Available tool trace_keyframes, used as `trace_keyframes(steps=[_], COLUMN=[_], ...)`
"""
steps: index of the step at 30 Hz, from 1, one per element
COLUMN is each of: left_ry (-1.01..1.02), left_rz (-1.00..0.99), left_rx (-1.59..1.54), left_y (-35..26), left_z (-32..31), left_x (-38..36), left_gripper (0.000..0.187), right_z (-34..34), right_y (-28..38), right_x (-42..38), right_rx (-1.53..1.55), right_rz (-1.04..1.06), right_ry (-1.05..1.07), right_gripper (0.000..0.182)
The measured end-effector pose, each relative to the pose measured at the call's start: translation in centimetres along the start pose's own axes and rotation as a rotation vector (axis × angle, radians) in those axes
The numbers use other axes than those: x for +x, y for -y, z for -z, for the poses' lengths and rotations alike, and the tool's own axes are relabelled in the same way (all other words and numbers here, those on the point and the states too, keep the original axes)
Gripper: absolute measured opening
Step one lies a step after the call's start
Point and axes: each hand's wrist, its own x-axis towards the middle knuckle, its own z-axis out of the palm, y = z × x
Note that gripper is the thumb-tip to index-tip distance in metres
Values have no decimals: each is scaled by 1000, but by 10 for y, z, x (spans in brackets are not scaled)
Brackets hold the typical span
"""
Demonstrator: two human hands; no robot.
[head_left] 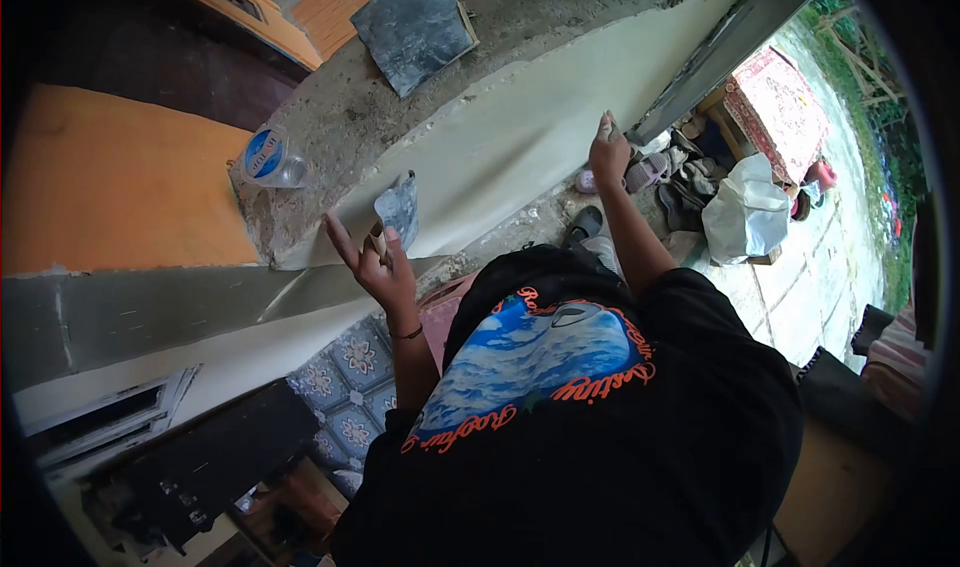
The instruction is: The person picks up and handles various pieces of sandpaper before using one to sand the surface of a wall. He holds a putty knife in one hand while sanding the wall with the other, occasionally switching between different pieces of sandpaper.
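On the left, my left hand grips a small, thin grey flat piece with a pale brown part between the fingers. Its index finger stretches out toward the edge of the rough concrete ledge. The piece stands close to the smooth off-white wall face below that ledge. Farther right, my right hand is closed near the far end of the same wall face, thumb side up. Something greyish shows at its fingers, but I cannot tell what it is.
A clear plastic cup with a blue label and a dark grey sheet-like slab lie on the ledge. Shoes, a white sack and a red-patterned cloth are at right. Beyond the wall's end stands a grey post.
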Motion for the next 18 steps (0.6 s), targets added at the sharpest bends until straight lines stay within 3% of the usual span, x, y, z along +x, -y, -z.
trace_keyframes(steps=[1, 3, 5, 6, 8, 12, 15, 18], left_ry=[-38, -63, 116, 157, 258, 428, 573, 625], left_rz=[84, 165, 445, 389, 422, 461, 499, 574], left_rx=[-86, -169, -335, -317, -406, -569, -732, -854], left_y=[-5, -13, -13, -7, -11, -6, -14, -32], left_z=[1, -2, -5, -10, -13, -29, -41, -53], left_x=[-5, -15, -28, -35, -33, -27, -15, -10], left_gripper=[19, 19, 23, 25, 26, 35, 47, 57], right_z=[11, 14, 48, 49, 52, 35, 24, 41], right_y=[-21, -89, -57, -58, -55, -12, 4, 40], right_x=[21, 44, 20, 7, -11, -63, -71, -66], right_rx=[-69, 186, 419, 421, 494, 718, 875, 934], right_rz=[-276, -198, -340, -351, -480, -526, -479, -477], right_ry=[-32, -167, 18, 20, 330, 583, 891, 1060], right_gripper=[47, 45, 37, 37, 36, 32, 33, 31])
